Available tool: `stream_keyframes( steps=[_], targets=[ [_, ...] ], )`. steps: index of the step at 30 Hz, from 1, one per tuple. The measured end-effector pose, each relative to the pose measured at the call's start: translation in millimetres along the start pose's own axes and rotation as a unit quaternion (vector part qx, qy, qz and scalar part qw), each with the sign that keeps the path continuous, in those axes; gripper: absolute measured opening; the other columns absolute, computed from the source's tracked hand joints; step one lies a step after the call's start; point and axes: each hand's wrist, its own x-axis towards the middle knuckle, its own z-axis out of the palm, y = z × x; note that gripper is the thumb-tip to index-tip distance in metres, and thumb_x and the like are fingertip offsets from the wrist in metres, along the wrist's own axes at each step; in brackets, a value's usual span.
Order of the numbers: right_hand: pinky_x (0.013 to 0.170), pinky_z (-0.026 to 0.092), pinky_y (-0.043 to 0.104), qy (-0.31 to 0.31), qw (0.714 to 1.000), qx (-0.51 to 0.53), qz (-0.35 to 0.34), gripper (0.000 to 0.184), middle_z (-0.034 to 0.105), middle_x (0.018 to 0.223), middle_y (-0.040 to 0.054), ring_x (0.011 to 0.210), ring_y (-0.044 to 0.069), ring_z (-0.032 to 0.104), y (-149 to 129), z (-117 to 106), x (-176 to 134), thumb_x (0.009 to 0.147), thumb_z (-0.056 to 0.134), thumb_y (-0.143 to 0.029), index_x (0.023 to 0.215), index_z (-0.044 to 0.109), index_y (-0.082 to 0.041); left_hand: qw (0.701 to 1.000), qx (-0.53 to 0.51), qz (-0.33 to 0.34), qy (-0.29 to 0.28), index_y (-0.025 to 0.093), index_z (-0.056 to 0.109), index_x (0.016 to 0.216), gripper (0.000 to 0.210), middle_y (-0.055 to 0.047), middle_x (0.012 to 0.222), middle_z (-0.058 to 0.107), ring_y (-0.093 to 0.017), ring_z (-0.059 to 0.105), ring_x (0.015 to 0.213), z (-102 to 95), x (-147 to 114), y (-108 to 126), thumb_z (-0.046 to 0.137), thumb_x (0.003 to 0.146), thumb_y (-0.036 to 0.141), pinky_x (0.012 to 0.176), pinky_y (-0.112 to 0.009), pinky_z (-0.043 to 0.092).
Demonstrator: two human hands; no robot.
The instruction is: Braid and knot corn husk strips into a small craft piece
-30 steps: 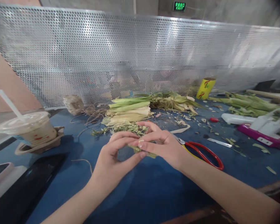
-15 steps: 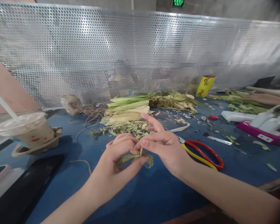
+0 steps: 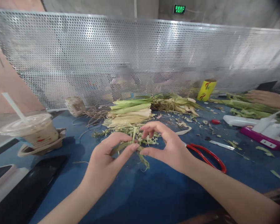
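My left hand pinches a green corn husk strip between thumb and fingers. A short piece stands up from the strip at the fingertips, and a curled end hangs below. My right hand is beside it, thumb and bent fingers apart, with nothing visible between them; whether its thumb touches the strip I cannot tell. Just beyond both hands lies a pile of small knotted husk pieces. Behind that pile are stacked flat corn husks. Red-handled scissors lie partly hidden by my right forearm.
At left stand a lidded drink cup and a black tablet-like slab. Twine lies behind. To the right are a blade, a purple power strip, a yellow roll and another person's hand. A perforated metal screen borders the table.
My right hand has come away from the strip and its fingers have spread apart. My left hand still pinches the strip, now turned so the short piece points up. The view has tilted slightly.
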Motion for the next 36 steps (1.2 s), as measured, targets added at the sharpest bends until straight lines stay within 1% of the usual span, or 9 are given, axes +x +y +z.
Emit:
stream_keyframes(
  steps=[5,9,16,20,24,27,30,33,36],
  targets=[
    [0.077,0.024,0.032,-0.042,0.985,-0.152,-0.076,0.01,0.058,0.071,-0.0045,0.07,0.011,0.051,0.5,0.2,-3.6,0.08,0.06,-0.03,0.078,0.055,-0.021,0.993,0.066,0.1,-0.015,0.02,0.057,0.07,0.007,0.001,0.07,0.061,-0.016,0.057,0.072,-0.9,0.1,-4.8,0.059,0.076,0.025,0.068,-0.03,0.04],
    [0.073,0.023,0.03,-0.091,0.971,-0.179,-0.13,0.019,0.054,0.064,-0.0045,0.068,0.01,0.046,1.1,-6.6,-0.6,0.085,0.054,-0.024,0.067,0.051,-0.018,0.972,0.15,0.177,-0.026,0.02,0.055,0.068,0.009,0.001,0.068,0.06,-0.016,0.056,0.074,-5.1,1.3,-7.4,0.059,0.076,0.023,0.074,-0.034,0.034],
    [0.071,0.023,0.03,-0.114,0.968,-0.17,-0.145,0.021,0.057,0.065,-0.0036,0.066,0.009,0.047,-5.6,-16.7,1.0,0.085,0.054,-0.023,0.065,0.053,-0.018,0.973,0.105,0.201,-0.029,0.019,0.056,0.067,0.009,0.0,0.065,0.062,-0.017,0.058,0.07,-11.3,5.3,-3.6,0.06,0.074,0.016,0.073,-0.035,0.038],
    [0.074,0.025,0.031,-0.106,0.973,-0.15,-0.143,0.021,0.057,0.063,-0.004,0.064,0.009,0.048,-2.7,-18.6,2.4,0.083,0.055,-0.024,0.064,0.051,-0.018,0.983,0.063,0.168,-0.04,0.02,0.059,0.067,0.007,0.0,0.066,0.063,-0.016,0.059,0.073,-13.1,7.1,-4.0,0.062,0.073,0.017,0.075,-0.032,0.042],
    [0.073,0.029,0.029,-0.117,0.981,-0.124,-0.088,0.019,0.056,0.062,-0.005,0.059,0.007,0.047,3.5,-19.7,7.0,0.082,0.056,-0.024,0.065,0.05,-0.018,0.995,0.008,0.039,-0.088,0.024,0.065,0.084,0.011,0.0,0.083,0.069,-0.015,0.062,0.079,-15.1,12.5,-11.8,0.057,0.078,0.028,0.071,-0.024,0.047],
    [0.069,0.032,0.027,-0.109,0.986,-0.111,-0.062,0.017,0.058,0.064,-0.004,0.06,0.008,0.049,4.6,-19.1,8.6,0.081,0.056,-0.027,0.067,0.052,-0.018,0.993,-0.028,-0.048,-0.102,0.026,0.064,0.092,0.019,0.001,0.084,0.069,-0.015,0.063,0.077,-16.4,15.4,-16.0,0.059,0.076,0.032,0.068,-0.023,0.049],
    [0.066,0.033,0.026,-0.089,0.988,-0.113,-0.059,0.017,0.057,0.064,-0.0025,0.062,0.01,0.049,3.7,-18.7,8.1,0.082,0.054,-0.027,0.067,0.053,-0.019,0.991,-0.039,-0.071,-0.105,0.024,0.065,0.082,0.014,0.001,0.078,0.068,-0.014,0.062,0.07,-16.5,14.9,-15.3,0.064,0.071,0.032,0.063,-0.022,0.048],
    [0.067,0.032,0.027,-0.102,0.983,-0.129,-0.081,0.018,0.057,0.063,-0.0027,0.061,0.009,0.047,4.0,-20.9,7.9,0.083,0.053,-0.025,0.067,0.052,-0.019,0.993,-0.034,-0.07,-0.093,0.025,0.066,0.075,0.009,0.002,0.076,0.069,-0.014,0.062,0.072,-16.6,13.6,-11.9,0.066,0.068,0.03,0.066,-0.023,0.048],
    [0.07,0.03,0.028,-0.105,0.979,-0.142,-0.106,0.02,0.052,0.059,-0.0044,0.057,0.008,0.041,5.9,-25.6,9.1,0.082,0.054,-0.021,0.063,0.049,-0.018,0.993,-0.031,-0.09,-0.076,0.026,0.065,0.078,0.014,0.004,0.066,0.067,-0.014,0.063,0.068,-19.1,14.3,-7.2,0.068,0.065,0.028,0.068,-0.024,0.049]
  ],
)
